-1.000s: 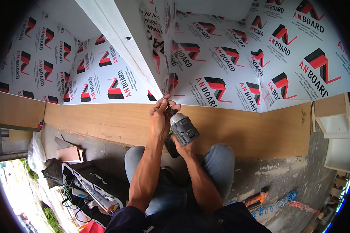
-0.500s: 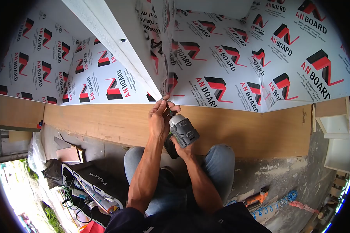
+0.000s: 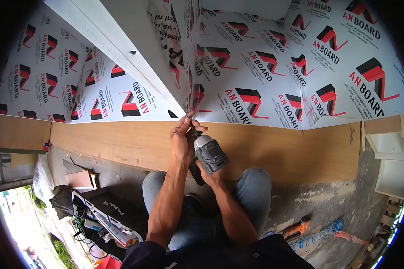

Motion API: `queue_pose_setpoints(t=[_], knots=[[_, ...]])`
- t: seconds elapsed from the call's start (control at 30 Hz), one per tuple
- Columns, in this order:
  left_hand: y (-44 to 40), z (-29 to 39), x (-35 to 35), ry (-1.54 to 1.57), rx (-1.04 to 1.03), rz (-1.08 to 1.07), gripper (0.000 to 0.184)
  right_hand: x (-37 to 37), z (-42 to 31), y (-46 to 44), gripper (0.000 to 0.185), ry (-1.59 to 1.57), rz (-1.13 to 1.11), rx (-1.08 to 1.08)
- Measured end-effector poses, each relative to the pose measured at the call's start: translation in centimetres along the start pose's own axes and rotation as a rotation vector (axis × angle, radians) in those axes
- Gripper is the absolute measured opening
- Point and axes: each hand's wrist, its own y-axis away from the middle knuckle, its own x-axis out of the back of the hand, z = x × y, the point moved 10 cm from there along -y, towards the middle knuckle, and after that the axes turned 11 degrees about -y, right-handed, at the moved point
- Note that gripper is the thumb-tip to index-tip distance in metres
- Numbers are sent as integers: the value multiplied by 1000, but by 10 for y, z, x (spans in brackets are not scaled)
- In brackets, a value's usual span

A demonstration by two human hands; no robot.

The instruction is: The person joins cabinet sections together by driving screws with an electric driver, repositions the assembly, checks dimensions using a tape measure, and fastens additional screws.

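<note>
My right hand [image 3: 210, 176] is wrapped round the handle of a grey and black cordless impact driver [image 3: 211, 154], its nose pointing away from me. The driver's dark bit [image 3: 195, 131] reaches up to the near lower end of a white upright panel [image 3: 164, 92]. There, the fingers of my left hand [image 3: 181, 134] pinch together beside the bit tip; whatever small piece they hold is too small to make out. A dark hole or screw head [image 3: 132, 53] shows higher on the panel's edge.
Boards in printed film [image 3: 251, 96] form compartments on both sides of the panel. A wooden board [image 3: 296, 150] runs along the front. On the floor lie a black tool bag [image 3: 110, 204], an orange tool [image 3: 296, 229] and a blue coiled hose [image 3: 316, 240]. White boxes [image 3: 388, 179] stand at right.
The panel's upper part has shifted left in view, its dark spot moving left and slightly down. The driver and both hands have moved only slightly.
</note>
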Motion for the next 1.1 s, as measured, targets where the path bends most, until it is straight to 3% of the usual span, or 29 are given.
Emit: queue_pose_setpoints(t=[0.1,0.27,0.37,0.5,0.67,0.77,0.97,1.1], knots=[[0,-1,-1,35,-13,-12,39,0,17,5,19,-29,3,-78],[3,1,0,49,4,34,35,-4,2,1,25,195,-89,83],[0,0,2,60,-3,9,35,-2,-2,0,19,38,-14,55],[-3,-1,2,53,-16,-5,35,1,3,2,18,59,-25,52],[-3,-2,2,84,-25,-28,36,-5,15,1,29,156,-108,-50],[-3,-1,0,92,-23,-26,36,-6,8,0,31,210,-115,36],[-2,-2,-2,116,-15,-10,37,-2,18,-3,29,66,-116,-84],[-3,-8,-1,137,5,-12,36,3,9,-7,28,67,-83,-37]])
